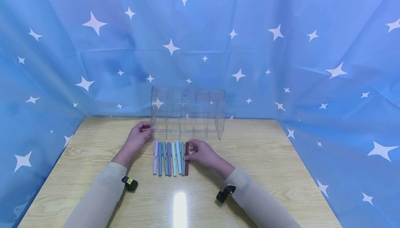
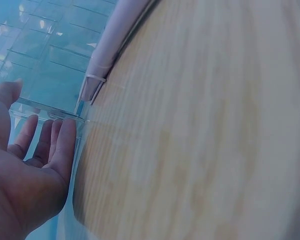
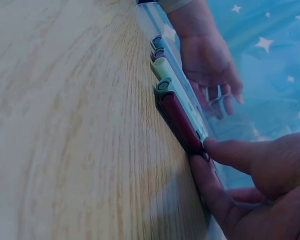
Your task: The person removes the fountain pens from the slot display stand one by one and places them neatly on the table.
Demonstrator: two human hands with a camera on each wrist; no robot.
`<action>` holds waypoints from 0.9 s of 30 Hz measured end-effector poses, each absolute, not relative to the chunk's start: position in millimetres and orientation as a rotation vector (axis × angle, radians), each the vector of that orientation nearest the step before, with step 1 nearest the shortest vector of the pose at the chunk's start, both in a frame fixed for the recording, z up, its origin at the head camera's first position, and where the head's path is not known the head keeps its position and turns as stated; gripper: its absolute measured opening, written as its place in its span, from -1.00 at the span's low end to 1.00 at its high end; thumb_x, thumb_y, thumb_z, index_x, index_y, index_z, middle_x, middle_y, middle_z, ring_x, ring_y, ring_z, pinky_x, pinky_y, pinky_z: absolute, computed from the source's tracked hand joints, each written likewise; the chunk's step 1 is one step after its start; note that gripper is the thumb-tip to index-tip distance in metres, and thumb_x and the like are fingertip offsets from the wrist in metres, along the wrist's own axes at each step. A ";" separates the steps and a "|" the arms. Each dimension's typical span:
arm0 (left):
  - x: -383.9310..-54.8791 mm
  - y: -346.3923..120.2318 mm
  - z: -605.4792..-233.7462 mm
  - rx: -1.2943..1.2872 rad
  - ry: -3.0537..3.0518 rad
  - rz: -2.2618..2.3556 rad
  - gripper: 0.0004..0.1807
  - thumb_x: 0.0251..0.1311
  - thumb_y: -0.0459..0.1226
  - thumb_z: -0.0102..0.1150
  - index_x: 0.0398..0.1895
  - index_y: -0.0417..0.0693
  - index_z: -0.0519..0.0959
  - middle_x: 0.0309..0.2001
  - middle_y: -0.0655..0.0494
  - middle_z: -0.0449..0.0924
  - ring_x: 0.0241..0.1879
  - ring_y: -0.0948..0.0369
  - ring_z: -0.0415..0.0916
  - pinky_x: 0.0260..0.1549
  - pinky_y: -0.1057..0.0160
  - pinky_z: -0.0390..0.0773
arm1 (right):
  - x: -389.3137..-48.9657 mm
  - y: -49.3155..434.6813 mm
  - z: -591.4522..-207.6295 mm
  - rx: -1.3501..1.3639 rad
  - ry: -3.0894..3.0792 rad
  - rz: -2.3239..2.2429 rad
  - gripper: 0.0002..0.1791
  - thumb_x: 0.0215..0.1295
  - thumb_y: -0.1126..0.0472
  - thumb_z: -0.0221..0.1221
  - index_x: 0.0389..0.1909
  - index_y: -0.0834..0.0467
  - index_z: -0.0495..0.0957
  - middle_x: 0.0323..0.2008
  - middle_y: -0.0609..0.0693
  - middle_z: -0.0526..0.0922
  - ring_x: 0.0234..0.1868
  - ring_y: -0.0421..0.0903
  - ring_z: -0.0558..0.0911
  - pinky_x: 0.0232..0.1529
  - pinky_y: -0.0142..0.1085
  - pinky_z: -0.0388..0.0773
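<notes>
A row of capped pens with clips lies side by side on the table, among them a lavender pen (image 1: 155, 158) at the left end and a pale green pen (image 1: 174, 158). The dark red pen (image 1: 186, 165) forms the right end. My right hand (image 1: 203, 154) pinches it between thumb and index finger (image 3: 207, 182). Behind the row stands a clear plastic organizer (image 1: 187, 131) divided into compartments. My left hand (image 1: 139, 137) is at its left front corner, thumb near the front edge and loosely extended fingers (image 2: 65, 145) by the side wall.
The wooden table (image 1: 256, 144) ends at the back against a blue curtain (image 1: 250, 47) with white stars, which also hangs on both sides. Black wrist cameras sit on the left sleeve (image 1: 103, 190) and the right sleeve (image 1: 256, 193). A bright reflection shows on the front tabletop.
</notes>
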State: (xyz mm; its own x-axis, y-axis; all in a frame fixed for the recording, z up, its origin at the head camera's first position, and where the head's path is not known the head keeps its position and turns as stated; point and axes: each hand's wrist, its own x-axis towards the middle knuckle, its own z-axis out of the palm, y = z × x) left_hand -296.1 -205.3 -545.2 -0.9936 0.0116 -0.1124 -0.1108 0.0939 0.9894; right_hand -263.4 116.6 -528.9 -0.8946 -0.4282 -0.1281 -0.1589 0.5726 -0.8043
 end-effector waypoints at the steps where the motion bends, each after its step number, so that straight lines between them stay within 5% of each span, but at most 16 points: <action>1: -295.7 -205.1 -544.9 -0.099 2.254 2.053 -0.40 0.65 -0.14 0.25 0.51 -0.34 0.38 0.40 -0.24 0.41 0.34 -0.13 0.50 0.34 0.10 0.66 | -263.4 117.0 -529.2 -0.477 2.497 -1.238 -0.10 0.30 0.24 0.58 0.58 0.36 0.39 -0.06 0.04 0.66 -0.12 -0.10 0.61 -0.04 -0.23 0.66; 18: -301.6 -197.4 -545.1 -0.089 2.223 2.054 -0.39 0.68 -0.15 0.21 0.56 -0.35 0.34 0.45 -0.26 0.36 0.40 -0.19 0.45 0.42 -0.05 0.59 | -257.9 131.0 -525.3 -0.403 2.479 -1.315 -0.07 0.34 0.20 0.56 0.62 0.36 0.33 0.06 0.08 0.71 0.04 -0.01 0.69 0.03 -0.17 0.75; 27: -297.4 -209.4 -544.0 -0.010 2.407 1.905 -0.39 0.61 -0.06 0.31 0.46 -0.30 0.45 0.32 -0.23 0.51 0.24 -0.10 0.58 0.23 0.05 0.73 | -255.0 142.4 -520.4 -0.467 2.464 -1.401 -0.22 0.43 0.14 0.50 0.56 0.29 0.45 0.12 0.17 0.70 0.00 -0.01 0.72 -0.10 -0.23 0.78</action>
State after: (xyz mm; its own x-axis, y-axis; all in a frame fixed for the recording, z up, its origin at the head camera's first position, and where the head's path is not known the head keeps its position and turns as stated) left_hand -297.4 -209.4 -544.0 -0.9974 0.0393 -0.0605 -0.0499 0.2307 0.9718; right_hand -255.0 142.4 -520.4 -0.9122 -0.4033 -0.0719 -0.1444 0.4807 -0.8649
